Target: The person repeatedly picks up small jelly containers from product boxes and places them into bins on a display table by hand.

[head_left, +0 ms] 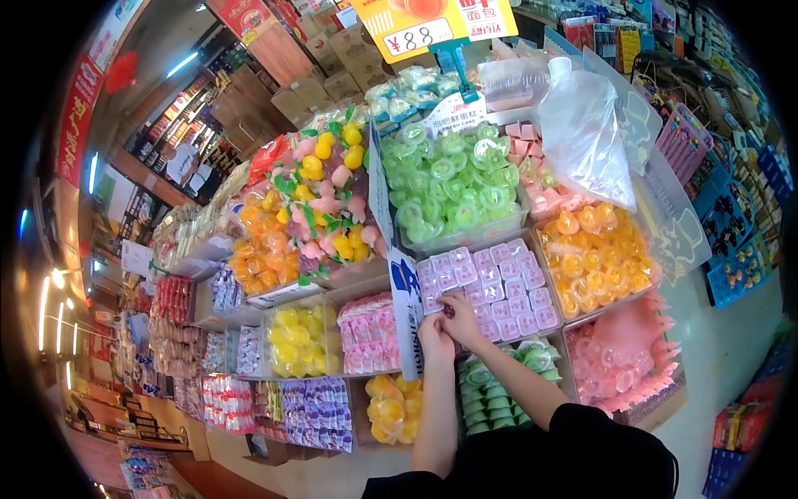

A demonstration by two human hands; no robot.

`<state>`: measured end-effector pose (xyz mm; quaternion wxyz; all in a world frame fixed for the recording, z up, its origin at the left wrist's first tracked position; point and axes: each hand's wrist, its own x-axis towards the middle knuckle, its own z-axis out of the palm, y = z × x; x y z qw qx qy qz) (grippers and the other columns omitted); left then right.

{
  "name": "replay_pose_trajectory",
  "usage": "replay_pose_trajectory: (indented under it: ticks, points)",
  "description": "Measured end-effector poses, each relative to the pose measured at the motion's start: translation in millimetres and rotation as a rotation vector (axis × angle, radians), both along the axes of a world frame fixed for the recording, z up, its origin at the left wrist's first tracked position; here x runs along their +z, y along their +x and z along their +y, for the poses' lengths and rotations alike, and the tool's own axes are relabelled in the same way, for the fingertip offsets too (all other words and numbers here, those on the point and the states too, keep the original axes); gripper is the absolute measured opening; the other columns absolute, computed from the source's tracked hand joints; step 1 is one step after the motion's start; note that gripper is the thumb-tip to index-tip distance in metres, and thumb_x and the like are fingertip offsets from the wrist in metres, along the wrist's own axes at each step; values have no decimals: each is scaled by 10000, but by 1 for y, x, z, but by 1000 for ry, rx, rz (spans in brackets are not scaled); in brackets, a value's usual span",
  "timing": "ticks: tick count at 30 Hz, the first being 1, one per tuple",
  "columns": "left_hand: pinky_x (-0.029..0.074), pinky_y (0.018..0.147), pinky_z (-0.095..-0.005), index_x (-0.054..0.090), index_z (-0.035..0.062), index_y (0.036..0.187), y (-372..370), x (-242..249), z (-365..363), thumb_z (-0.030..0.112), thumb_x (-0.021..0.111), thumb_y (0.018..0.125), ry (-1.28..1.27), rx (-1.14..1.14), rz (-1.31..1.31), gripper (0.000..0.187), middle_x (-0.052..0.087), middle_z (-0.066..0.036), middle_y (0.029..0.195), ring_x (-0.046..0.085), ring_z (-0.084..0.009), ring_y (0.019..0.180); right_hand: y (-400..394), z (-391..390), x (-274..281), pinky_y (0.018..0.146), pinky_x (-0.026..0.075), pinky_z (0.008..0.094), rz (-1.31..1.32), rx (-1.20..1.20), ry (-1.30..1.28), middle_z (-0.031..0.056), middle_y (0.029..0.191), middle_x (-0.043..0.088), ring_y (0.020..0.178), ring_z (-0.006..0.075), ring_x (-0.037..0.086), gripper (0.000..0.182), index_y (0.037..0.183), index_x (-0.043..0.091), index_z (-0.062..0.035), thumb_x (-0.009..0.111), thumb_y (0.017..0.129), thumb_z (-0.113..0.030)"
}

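My left hand [435, 334] and my right hand [460, 316] are close together over the lower left corner of a tray of small lilac cups [515, 287]. The fingers of both hands are bent and drawn in at the edge of the cups. What they hold, if anything, is hidden by the fingers. The cups stand in tight rows with clear lids. Just left of my hands rises a white and blue printed divider [406, 312]. Below my right forearm lie green wrapped packs [490, 395].
Around the cups are bins of green jelly cups [453, 179], orange cups [594, 258], pink packs [619, 358] and yellow packs [299, 339]. A clear plastic bag [586, 133] lies at the upper right. A price sign [416, 37] stands above. Artificial fruit and leaves [324, 200] rise on the left.
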<state>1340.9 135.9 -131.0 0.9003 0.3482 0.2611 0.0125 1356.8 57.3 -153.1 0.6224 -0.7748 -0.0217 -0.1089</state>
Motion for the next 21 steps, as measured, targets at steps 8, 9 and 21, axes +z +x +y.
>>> replay_pose_trajectory:
  ticks: [8,9,21]
  points:
    - [490,833,-340,596,30,904,-26,6,5,41,550,837,-171,-128,-67,83,653,-83,945,621,-202,908,-27,-18,19,790,532,336,-49,19,130,134,1095,604,957,243,632,400,1193,602,-47,652,797,-67]
    - [489,839,-341,601,22,934,-38,28,-1,49,542,846,-102,-158,-84,110,657,-86,966,623,-199,922,-39,-25,29,786,531,328,34,59,209,123,1084,600,958,215,624,401,1212,585,-50,646,816,-69]
    - [448,792,-250,655,55,1083,-218,81,-88,73,662,847,454,-756,-584,237,607,2,927,562,-86,862,-238,-106,116,934,486,384,322,637,958,171,1200,584,1076,244,602,518,1278,463,-40,682,876,-283]
